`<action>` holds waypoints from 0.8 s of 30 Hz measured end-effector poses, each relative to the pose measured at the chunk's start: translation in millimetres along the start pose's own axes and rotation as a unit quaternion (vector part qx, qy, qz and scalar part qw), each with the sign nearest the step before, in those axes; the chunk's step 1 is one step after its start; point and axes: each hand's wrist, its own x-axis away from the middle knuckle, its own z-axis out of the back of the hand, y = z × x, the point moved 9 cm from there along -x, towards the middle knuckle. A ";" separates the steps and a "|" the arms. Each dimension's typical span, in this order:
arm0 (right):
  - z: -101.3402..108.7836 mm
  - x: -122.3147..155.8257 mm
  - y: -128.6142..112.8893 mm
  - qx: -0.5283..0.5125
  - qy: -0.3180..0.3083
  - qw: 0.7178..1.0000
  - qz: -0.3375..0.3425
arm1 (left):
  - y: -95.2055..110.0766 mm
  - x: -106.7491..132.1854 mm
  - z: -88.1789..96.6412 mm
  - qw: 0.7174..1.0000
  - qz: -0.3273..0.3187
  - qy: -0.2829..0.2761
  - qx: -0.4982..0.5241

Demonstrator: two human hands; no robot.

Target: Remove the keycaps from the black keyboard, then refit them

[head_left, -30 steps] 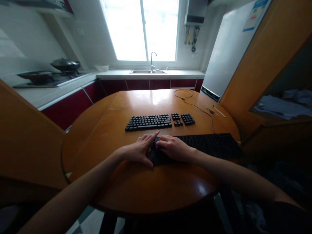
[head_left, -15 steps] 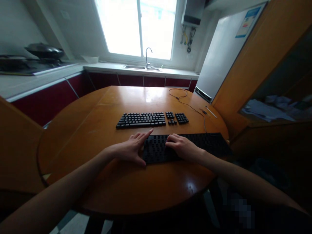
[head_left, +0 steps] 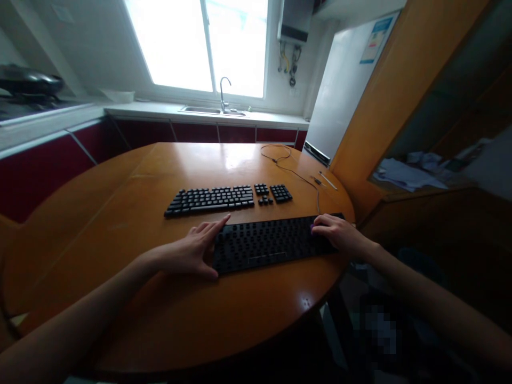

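Head view: the wooden table [head_left: 200,320] fills the foreground, lying further left in the picture than half a second ago, as the camera has swung right. Near its front edge lies the mechanical keyboard base [head_left: 264,240], black and bare of keycaps over the part that shows, and most of its length is now uncovered. Beyond it, apart from it, the loose keycaps [head_left: 212,200] sit in keyboard order, their layout unchanged.

The biggest change is the right hand [head_left: 336,230]: it has travelled from the base's left part, past the middle, to the right end. The left hand [head_left: 192,253] stays at the left end, fingers and thumb spread open, touching the edge near both corners, probably to steady it. The work thus seems to have shifted to the far end of the rows.

The cable [head_left: 296,173] meets the base's far edge just beside the right hand. That hand's fingers are curled together, apparently pinching a small purple object [head_left: 312,228], too little exposed to identify.
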 end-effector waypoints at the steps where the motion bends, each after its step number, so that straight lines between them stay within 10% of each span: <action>1: 2.6 6.9 8.8 0.005 0.000 1.000 -0.013 | -1.0 -0.1 -0.1 1.000 -0.001 0.003 -0.004; 14: 27.1 87.8 92.8 0.042 0.032 0.988 -0.145 | -10.7 -1.0 0.1 1.000 0.019 0.011 -0.016; 20: 37.9 84.6 82.1 -0.025 0.133 0.970 -0.204 | -6.9 -1.2 1.3 1.000 0.008 0.016 -0.012; 24: 17.7 80.6 72.9 -0.059 0.076 0.976 -0.197 | -5.1 -0.7 2.7 1.000 0.012 0.018 -0.013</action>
